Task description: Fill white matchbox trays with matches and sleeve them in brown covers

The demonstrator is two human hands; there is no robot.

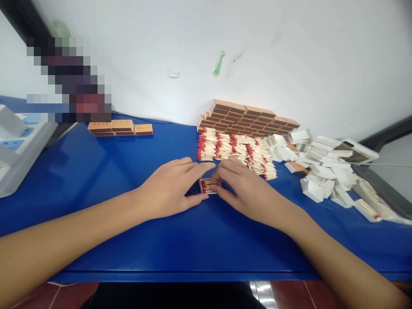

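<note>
A small white matchbox tray (204,192) holding red-tipped matches (206,185) lies on the blue table between my hands. My left hand (167,186) is at its left end, thumb against the near edge and forefinger stretched out beyond the far side, the fingers apart. From the right, my right hand (240,184) bends over the tray, its thumb and curled fingers closed on the matches inside; the hand hides the tray's right part. Just beyond both hands spreads a heap of loose matches (236,150), with red heads mostly towards the left.
Closed matchboxes (251,118) stand stacked against the white wall. Several more matchboxes (122,126) sit at the back left. White empty trays (325,167) are piled on the right, near a phone-like object (357,150). A white rack (19,150) stands at the left edge.
</note>
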